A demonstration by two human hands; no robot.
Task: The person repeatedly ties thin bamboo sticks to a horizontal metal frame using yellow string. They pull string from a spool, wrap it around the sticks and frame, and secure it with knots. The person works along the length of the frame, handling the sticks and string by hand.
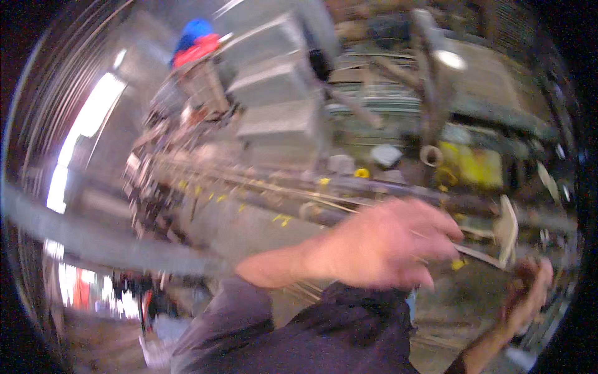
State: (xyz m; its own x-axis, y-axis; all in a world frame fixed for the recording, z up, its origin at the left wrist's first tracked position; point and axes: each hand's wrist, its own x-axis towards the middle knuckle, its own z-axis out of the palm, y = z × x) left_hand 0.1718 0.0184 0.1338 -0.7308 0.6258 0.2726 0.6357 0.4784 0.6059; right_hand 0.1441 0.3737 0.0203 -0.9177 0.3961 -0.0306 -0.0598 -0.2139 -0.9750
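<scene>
My left hand point(383, 243) reaches across the middle, palm down, over a workbench strewn with parts. Its fingers are stretched and the thumb stands apart; I see nothing held in it. A thin rod point(479, 254) shows just past its fingertips and runs toward my right hand point(529, 290) at the lower right. That hand is beside a pale, flat, upright plate point(507, 230). Its fingers are smeared by motion, so a grip cannot be made out. Long thin rods point(268, 185) stretch from the left toward my left hand.
Grey stepped metal housings point(274, 93) rise behind the bench. Yellow items point(476, 165), a small yellow ring point(361, 172) and a white piece point(386, 154) lie at the back right. A grey beam point(112, 230) crosses the left side. A blue and red object point(197, 43) sits high up.
</scene>
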